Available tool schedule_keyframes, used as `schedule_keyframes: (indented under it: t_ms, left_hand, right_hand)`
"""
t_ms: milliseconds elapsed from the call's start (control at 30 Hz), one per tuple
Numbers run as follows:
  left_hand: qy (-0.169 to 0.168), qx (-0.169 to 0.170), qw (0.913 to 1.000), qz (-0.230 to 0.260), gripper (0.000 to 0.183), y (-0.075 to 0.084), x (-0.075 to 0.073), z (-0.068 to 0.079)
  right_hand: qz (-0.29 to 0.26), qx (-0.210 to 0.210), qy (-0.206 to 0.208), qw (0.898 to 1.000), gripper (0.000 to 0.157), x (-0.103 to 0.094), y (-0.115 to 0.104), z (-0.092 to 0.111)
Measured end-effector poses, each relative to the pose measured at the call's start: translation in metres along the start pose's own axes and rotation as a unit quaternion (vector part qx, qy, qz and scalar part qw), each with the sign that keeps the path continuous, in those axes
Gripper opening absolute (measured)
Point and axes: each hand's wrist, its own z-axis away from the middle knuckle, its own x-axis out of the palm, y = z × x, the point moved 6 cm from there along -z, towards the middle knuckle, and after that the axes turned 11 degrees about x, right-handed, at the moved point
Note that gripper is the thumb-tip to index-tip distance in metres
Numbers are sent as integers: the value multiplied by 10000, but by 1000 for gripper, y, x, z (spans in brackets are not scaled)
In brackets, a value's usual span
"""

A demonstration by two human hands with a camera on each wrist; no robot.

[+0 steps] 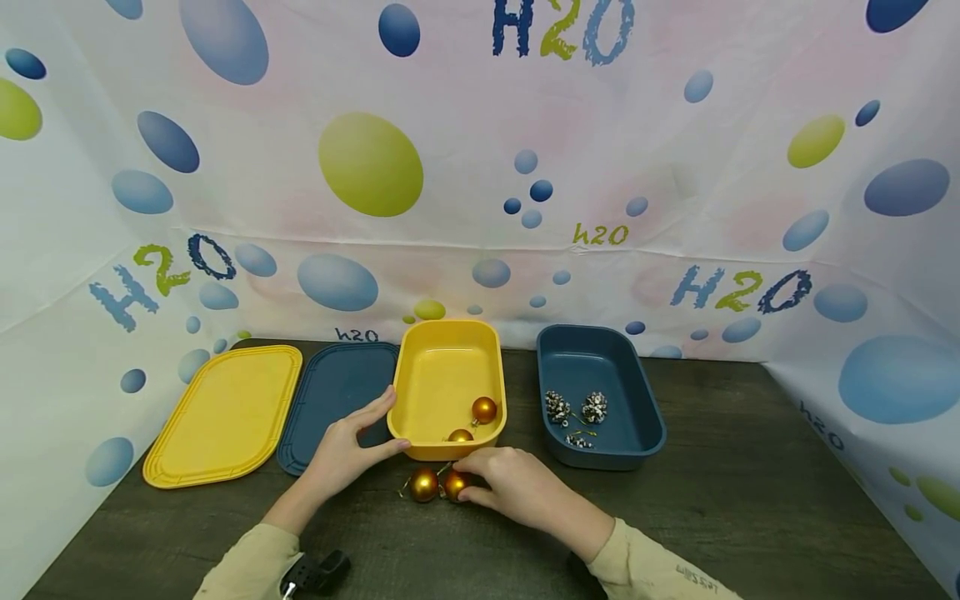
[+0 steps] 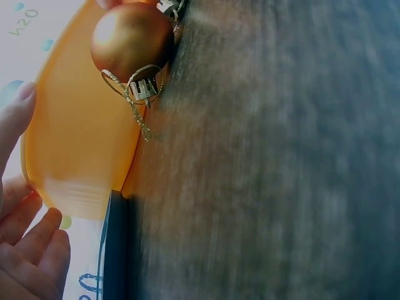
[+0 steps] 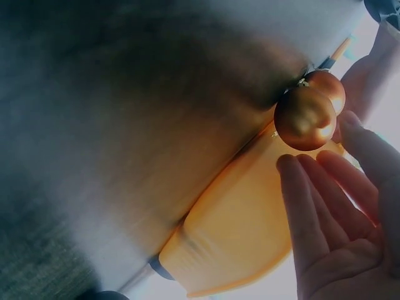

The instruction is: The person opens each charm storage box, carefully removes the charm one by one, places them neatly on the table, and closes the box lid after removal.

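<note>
Just left of the right hand, two gold baubles lie on the counter; its thumb and fingers stand parted about the nearer one, and whether they touch it I cannot tell. The left hand, thumb spread from its fingers, touches the left side of the yellow box, beyond the baubles. Two more baubles sit inside, ahead of the right hand. Both forearms slant inward.

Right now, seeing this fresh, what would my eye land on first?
Probably the bright yellow container near the middle, two gold balls inside. Just in front, the right hand is at one of two more gold balls; the left hand is at the container's left edge. To the right stands a blue container holding silvery cones.
</note>
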Motion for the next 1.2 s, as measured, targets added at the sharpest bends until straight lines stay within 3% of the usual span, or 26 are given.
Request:
schedule_keyframes:
  t_ms: [400, 667, 867, 1200]
  left_hand:
    - [-20, -28, 10000, 22, 80, -1, 0, 0]
    - [17, 13, 10000, 37, 79, -1, 0, 0]
    - [-1, 6, 10000, -1, 79, -2, 0, 0]
    - [-17, -30, 10000, 72, 79, -4, 0, 0]
  right_hand:
    - [-195, -260, 792, 9963, 18, -21, -7, 5]
    - [-453, -126, 1157, 9922, 19, -43, 3, -10]
    - [-831, 165, 833, 9929, 18, -45, 15, -29]
    - [-1258, 534, -23, 9906, 22, -26, 32, -56]
